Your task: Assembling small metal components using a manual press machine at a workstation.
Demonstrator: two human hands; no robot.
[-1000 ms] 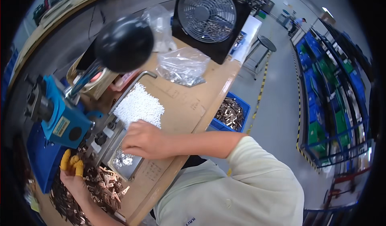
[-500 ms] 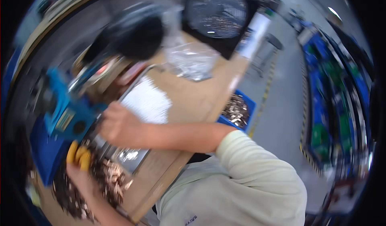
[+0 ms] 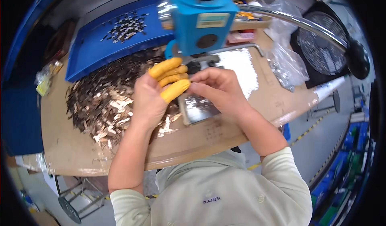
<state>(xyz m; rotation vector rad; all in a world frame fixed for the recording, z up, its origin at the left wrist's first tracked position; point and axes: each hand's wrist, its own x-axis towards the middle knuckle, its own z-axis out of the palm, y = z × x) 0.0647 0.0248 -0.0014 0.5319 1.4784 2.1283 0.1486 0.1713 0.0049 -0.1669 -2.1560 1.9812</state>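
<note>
My left hand wears yellow finger covers on its thumb and fingers. It is curled in front of the blue hand press, beside a heap of small copper-coloured metal strips. My bare right hand meets it from the right, thumb and forefinger pinched close to the left thumb's tip. Whatever lies between the fingertips is too small and hidden to name. Just beyond my hands is the dark tooling at the press's lower end, partly covered by my fingers.
A blue tray with small dark and silvery pieces stands behind the heap. The press's long lever reaches right to a black knob. White sheet material, a clear plastic bag and a black fan are further right.
My view has swung left, so the press now stands upright near the middle. My right hand has come to my left hand; the two were apart before.
</note>
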